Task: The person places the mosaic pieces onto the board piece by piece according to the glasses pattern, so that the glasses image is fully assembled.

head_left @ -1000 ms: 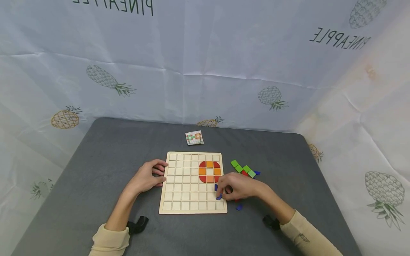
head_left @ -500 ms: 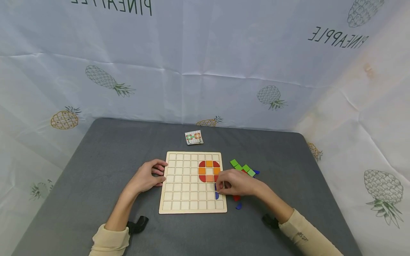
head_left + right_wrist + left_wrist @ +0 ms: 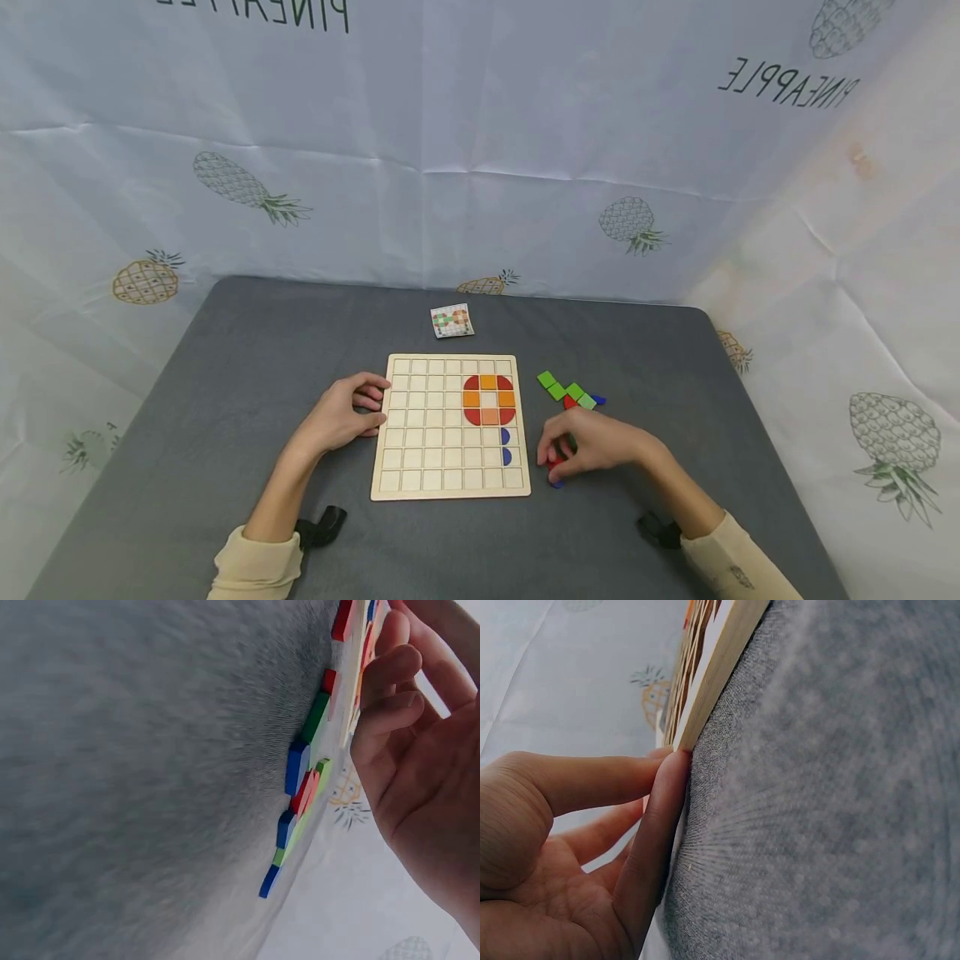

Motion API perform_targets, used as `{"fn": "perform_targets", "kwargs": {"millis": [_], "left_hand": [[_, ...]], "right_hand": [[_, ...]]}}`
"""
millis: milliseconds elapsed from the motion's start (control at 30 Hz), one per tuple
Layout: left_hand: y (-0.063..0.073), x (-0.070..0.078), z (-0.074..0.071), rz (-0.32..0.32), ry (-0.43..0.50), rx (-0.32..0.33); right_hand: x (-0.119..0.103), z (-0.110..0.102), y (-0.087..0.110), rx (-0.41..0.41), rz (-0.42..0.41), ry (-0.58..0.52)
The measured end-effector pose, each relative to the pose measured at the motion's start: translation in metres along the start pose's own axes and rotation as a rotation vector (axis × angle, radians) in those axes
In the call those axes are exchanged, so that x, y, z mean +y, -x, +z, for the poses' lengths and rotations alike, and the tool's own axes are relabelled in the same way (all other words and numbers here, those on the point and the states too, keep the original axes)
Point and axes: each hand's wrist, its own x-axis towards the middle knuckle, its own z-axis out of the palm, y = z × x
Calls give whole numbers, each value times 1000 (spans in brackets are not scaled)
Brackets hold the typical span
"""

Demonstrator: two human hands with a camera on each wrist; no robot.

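My left hand (image 3: 341, 417) stays at the left edge of a pale wooden grid board (image 3: 423, 481). In the left wrist view its fairly straight fingertips (image 3: 676, 761) press against the board's side. On the board's right part, red rounded tiles (image 3: 471, 417) and orange square tiles (image 3: 488, 382) form a ring around a bare cell. Below it sit two blue rounded tiles (image 3: 506, 456). My right hand (image 3: 592, 442) is just right of the board, thumb and forefinger apart. A red tile (image 3: 553, 463) shows beneath its fingers, and a blue tile (image 3: 557, 485) lies at the thumb tip.
Several green square tiles (image 3: 555, 390), with a red tile (image 3: 570, 402) and a blue tile (image 3: 598, 400), lie right of the board. A small pattern card (image 3: 452, 321) lies behind the board. The grey table (image 3: 300, 325) meets a pineapple-print curtain (image 3: 390, 225) at the back.
My right hand has let go of a blue tile on the board and moved right, down to the loose tiles beside it. My left hand keeps its place at the board's edge.
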Motion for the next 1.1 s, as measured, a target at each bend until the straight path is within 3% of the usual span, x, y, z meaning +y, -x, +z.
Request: {"fn": "perform_targets", "kwargs": {"millis": [233, 467, 767, 933, 1100], "left_hand": [[0, 1, 0, -2, -1, 1], [1, 1, 0, -1, -9, 4], [0, 2, -1, 2, -3, 3], [1, 2, -1, 1, 2, 3], [2, 2, 0, 13, -6, 3]], "right_hand": [[2, 10, 17, 0, 60, 30], [0, 16, 18, 40, 73, 104], [-31, 30, -19, 156, -55, 166], [-43, 41, -41, 141, -1, 237], [-46, 44, -50, 121, 52, 233]]}}
